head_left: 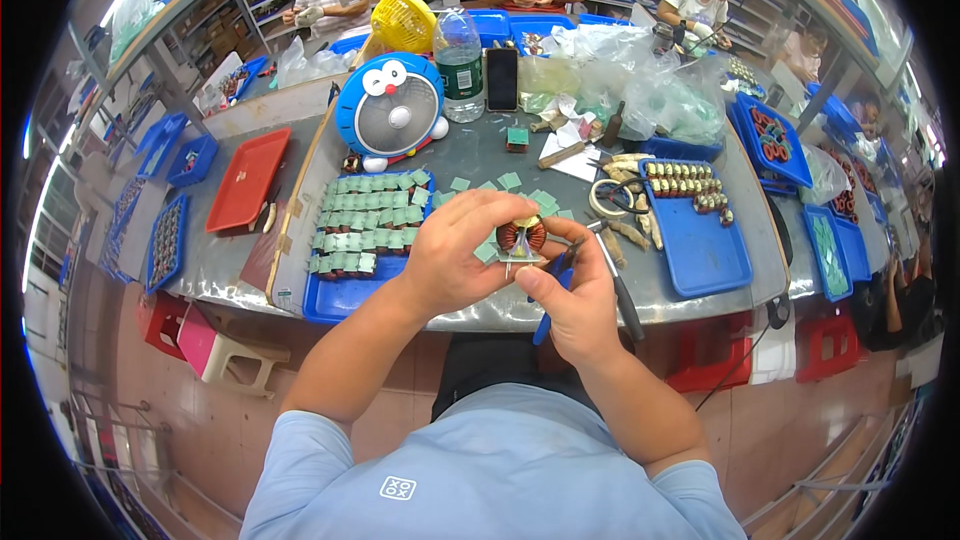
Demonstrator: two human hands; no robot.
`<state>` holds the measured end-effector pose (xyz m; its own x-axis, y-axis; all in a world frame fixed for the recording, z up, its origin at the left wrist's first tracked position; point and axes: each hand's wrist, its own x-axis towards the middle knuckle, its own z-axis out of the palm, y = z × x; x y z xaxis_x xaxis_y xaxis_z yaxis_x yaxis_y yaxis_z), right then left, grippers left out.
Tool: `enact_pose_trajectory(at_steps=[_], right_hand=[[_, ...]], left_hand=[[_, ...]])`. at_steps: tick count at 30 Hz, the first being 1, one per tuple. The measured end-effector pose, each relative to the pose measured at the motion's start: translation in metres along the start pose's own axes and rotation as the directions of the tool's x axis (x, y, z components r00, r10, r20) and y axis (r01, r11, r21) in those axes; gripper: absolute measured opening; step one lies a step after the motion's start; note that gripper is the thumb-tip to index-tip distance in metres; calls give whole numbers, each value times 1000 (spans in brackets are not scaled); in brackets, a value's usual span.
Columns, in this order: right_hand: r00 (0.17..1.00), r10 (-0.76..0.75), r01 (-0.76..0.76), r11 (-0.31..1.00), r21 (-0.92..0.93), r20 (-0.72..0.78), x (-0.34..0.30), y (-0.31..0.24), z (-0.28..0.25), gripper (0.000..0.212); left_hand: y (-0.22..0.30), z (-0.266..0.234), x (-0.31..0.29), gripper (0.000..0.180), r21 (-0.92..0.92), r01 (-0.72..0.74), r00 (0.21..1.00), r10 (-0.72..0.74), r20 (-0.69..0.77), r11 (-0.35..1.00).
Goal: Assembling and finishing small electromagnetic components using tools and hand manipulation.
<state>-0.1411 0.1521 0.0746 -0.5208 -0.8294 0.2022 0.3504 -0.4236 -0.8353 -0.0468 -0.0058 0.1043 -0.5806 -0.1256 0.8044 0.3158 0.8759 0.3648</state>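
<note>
Above the bench's front edge, my left hand [447,248] is closed on a toroidal coil [522,238], wound with copper-red wire and fitted to a small green board. Thin metal pins stick out below the board. From the other side, my right hand [580,302] steadies the coil with thumb and fingertips. That same hand also has a blue-handled tool [543,328], apparently pliers, tucked in it; its jaws are partly hidden by the fingers. Loose green board squares [487,251] lie behind and beside my left hand. Close by my right hand is a black-handled tool [626,302].
On the left, a blue tray [335,302] holds rows of green-topped coils; on the right, another blue tray [706,265] holds bare coils. Further back stand a blue cartoon fan [390,110], a water bottle [460,70], a phone [502,80] and plastic bags [660,80]. Several people sit beyond.
</note>
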Motion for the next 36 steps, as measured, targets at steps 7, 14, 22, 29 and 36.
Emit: enact_pose_trajectory(at_steps=[7,14,22,29,36], right_hand=[[997,-72,72,997,-42,-4,14,0,-4,57],[998,-59,59,991,-118,9,34,12,-23,58],[989,150,-150,986,-78,-7,23,58,-39,57],[965,257,-260,964,-62,-53,16,89,-34,55],[964,244,-256,960,-115,-104,12,94,-34,58]], left_hand=[[-9,-2,-2,74,-91,122,992,-123,-9,988],[-24,-19,-26,71,-186,374,928,-365,83,909],[-26,-22,-58,47,-307,560,828,-521,205,770],[-31,-7,-94,43,-376,701,709,-652,270,606],[-37,-10,-110,41,-375,738,664,-704,252,561]])
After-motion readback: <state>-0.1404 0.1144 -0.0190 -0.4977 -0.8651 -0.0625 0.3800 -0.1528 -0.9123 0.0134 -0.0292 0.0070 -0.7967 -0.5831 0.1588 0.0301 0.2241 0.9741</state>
